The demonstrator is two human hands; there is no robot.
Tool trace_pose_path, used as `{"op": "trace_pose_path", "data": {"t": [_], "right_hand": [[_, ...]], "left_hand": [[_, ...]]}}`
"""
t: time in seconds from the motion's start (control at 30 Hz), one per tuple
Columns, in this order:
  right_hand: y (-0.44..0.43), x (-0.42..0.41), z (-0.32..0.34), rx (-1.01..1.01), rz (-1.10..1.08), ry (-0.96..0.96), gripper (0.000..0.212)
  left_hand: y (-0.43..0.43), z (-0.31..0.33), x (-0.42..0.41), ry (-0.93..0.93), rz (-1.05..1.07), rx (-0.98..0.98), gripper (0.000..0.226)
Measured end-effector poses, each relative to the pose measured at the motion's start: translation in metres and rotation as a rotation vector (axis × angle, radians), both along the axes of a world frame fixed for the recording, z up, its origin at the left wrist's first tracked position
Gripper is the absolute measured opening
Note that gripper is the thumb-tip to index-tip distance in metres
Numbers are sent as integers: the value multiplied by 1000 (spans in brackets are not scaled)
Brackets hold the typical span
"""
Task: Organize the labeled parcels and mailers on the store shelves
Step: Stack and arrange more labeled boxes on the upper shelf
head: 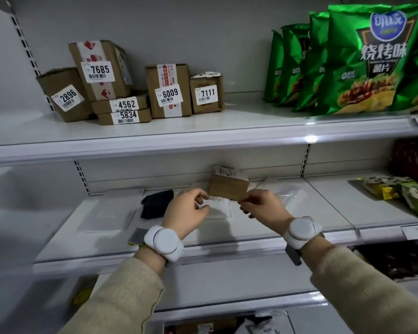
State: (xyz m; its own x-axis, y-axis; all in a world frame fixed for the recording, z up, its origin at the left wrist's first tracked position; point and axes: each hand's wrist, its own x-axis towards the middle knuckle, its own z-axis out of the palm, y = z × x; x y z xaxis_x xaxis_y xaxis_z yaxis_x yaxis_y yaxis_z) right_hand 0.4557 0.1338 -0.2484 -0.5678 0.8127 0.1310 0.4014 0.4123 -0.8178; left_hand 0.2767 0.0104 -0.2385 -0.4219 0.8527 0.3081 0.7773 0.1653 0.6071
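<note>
Over the middle shelf, my left hand pinches a small white printed label. The label sits at the lower front edge of a small brown box. My right hand pinches that box at its lower right corner. The box has a shipping sticker on its top and no number label on its front. On the upper shelf, several brown parcels carry number labels: 2896, 7685, 4562, 5834, 6009 and 7111.
Flat white mailers, a black mailer and a clear bag lie on the middle shelf around my hands. Green crisp bags fill the upper shelf's right side. Snack packs lie at the middle right. More items sit on the shelves below.
</note>
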Motion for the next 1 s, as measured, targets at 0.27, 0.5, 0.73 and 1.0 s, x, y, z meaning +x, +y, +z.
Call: {"op": "trace_pose_path", "data": {"t": [0.27, 0.5, 0.73, 1.0], "right_hand": [[34, -25, -46, -49, -92, -143, 21], [78, -45, -62, -138, -267, -146, 46], [113, -66, -61, -225, -299, -23, 81], [111, -79, -73, -445, -327, 325, 54]], "left_hand": [[42, -66, -12, -128, -25, -89, 31], [103, -69, -38, -263, -69, -129, 61], [134, -71, -42, -376, -62, 7, 86], [129, -82, -37, -239, -121, -63, 91]]}}
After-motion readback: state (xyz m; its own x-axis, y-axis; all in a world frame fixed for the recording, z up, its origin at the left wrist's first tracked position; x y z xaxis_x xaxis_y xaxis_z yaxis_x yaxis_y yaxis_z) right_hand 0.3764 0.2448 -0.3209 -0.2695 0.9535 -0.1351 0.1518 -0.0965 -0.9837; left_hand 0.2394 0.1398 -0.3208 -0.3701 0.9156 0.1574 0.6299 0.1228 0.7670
